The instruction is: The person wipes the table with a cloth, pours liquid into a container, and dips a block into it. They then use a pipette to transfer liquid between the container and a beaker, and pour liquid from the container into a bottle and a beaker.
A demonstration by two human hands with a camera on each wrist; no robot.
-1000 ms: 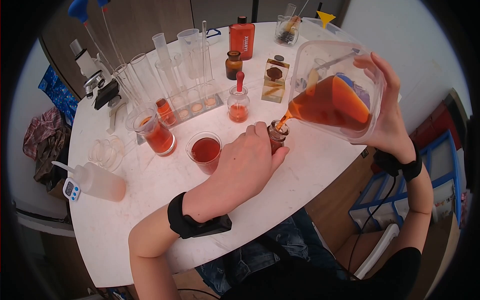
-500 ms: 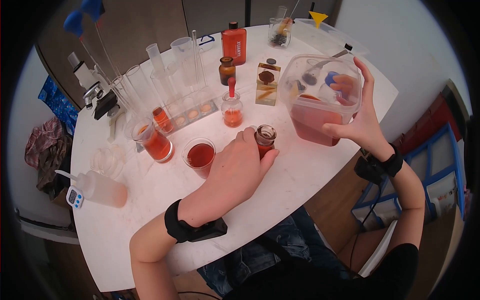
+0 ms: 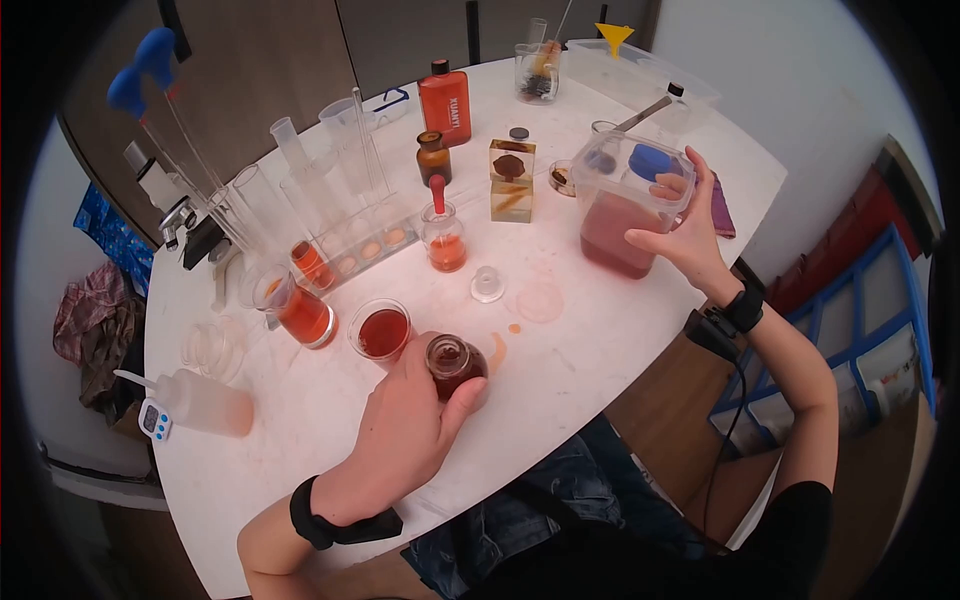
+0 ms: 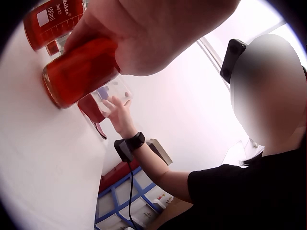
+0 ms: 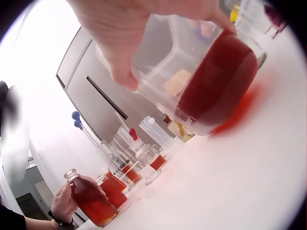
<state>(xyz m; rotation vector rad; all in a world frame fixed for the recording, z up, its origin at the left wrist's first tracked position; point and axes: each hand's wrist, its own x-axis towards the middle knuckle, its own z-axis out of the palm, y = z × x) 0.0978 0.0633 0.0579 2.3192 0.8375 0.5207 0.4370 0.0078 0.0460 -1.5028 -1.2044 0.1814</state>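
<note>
My left hand (image 3: 395, 430) grips a clear glass bottle (image 3: 458, 365) of dark red liquid, its mouth unstoppered. In the right wrist view this bottle (image 5: 91, 201) looks filled up to its shoulder. A beaker (image 3: 384, 332) of red liquid stands right beside the left fingers. Over to the right, my right hand (image 3: 697, 235) holds a clear square plastic tub (image 3: 612, 225) by its side, thumb outside and fingertips over the rim. Red liquid (image 5: 220, 81) fills the tub's lower part. A glass stopper (image 3: 487, 284) lies between the two hands, and orange drips (image 3: 500, 350) mark the table beside the bottle.
Behind stand a dropper bottle (image 3: 444, 250), a test tube rack (image 3: 370, 258), a brown bottle (image 3: 433, 160) and specimen blocks (image 3: 512, 200). To the left are a conical flask (image 3: 305, 318) of red liquid, a wash bottle (image 3: 215, 403) and a timer (image 3: 155, 418).
Pouring from the tub into the bottle has stopped. The tub was levelled and lowered to the right. My left hand has drawn the bottle left and nearer, uncovering the stopper and drips.
</note>
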